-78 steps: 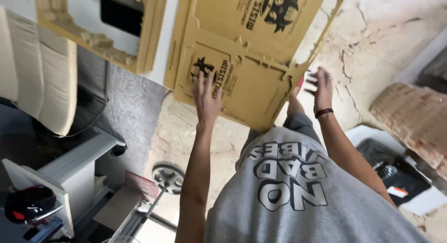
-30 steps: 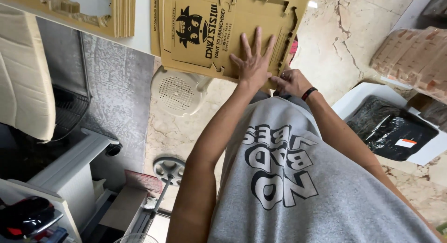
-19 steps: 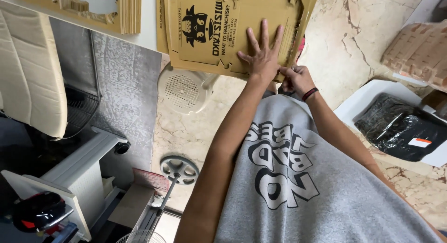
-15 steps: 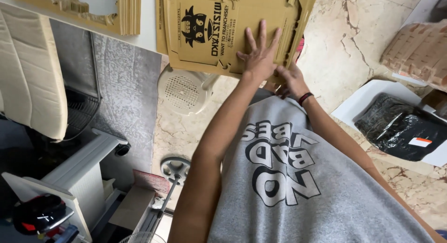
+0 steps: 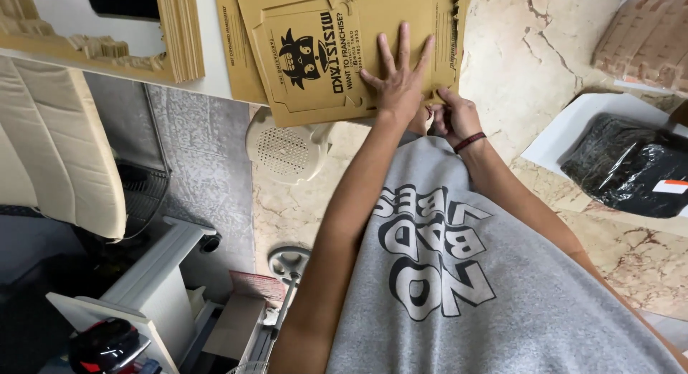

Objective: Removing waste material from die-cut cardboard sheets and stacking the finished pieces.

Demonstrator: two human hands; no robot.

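Left hand (image 5: 398,83) spread flat on the cardboard sheet (image 5: 344,51), right hand (image 5: 453,116) pinching its edge, above marble floor (image 5: 545,58)

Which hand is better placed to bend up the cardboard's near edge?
Right, probably. The right hand already pinches the near edge of the cardboard sheet. The left hand lies flat with fingers spread on the panel, so it is better placed to hold it down.

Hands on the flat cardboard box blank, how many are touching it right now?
2. The left hand lies flat, fingers spread, on the cardboard box blank. The right hand pinches its lower right edge. No other hands show.
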